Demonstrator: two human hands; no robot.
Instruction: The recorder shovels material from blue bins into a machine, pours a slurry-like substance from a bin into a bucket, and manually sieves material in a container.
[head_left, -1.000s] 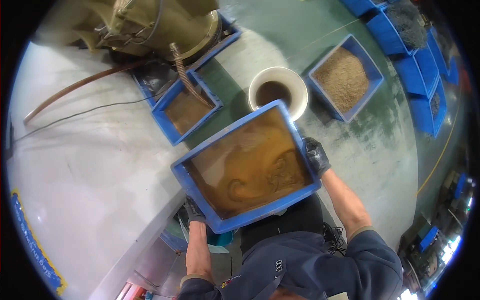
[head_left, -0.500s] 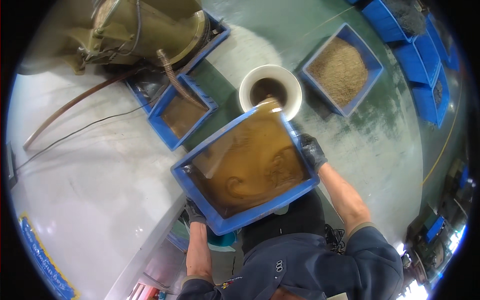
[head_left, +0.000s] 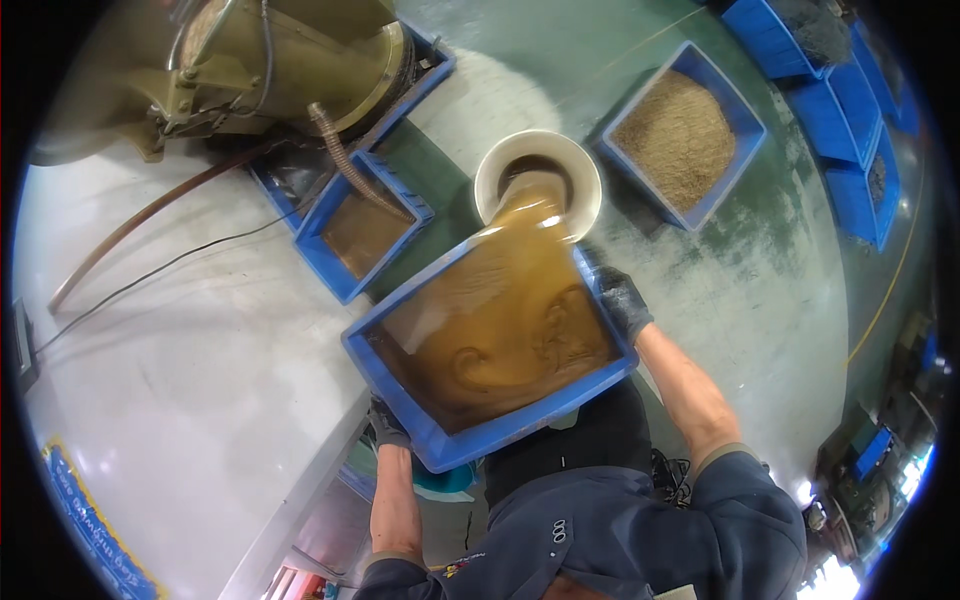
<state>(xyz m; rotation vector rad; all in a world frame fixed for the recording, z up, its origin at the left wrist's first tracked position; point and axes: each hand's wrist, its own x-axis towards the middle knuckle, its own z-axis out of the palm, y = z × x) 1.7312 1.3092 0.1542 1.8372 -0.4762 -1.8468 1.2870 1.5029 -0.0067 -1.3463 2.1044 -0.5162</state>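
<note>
A blue plastic bin (head_left: 520,418), tilted away from me, holds murky brown water (head_left: 470,330). Over its far edge the water pours in a broad stream into a white bucket (head_left: 487,180), which has dark liquid inside. My left hand (head_left: 388,424), in a dark glove, grips the bin's near left corner; its fingertips are partly hidden under the bin. On the right side, my gloved right hand (head_left: 622,305) is closed round the bin's wall near the far corner.
Beyond the bucket to the right stands a blue bin (head_left: 748,150) of tan granules. To the left, a ribbed hose (head_left: 335,140) runs into a smaller blue bin (head_left: 322,270) of brown water beside an olive machine (head_left: 290,60). More blue bins (head_left: 850,120) stand far right.
The thin trickle at the bin's far edge has become a wide stream falling into the bucket. Both hands keep their hold on the bin.
</note>
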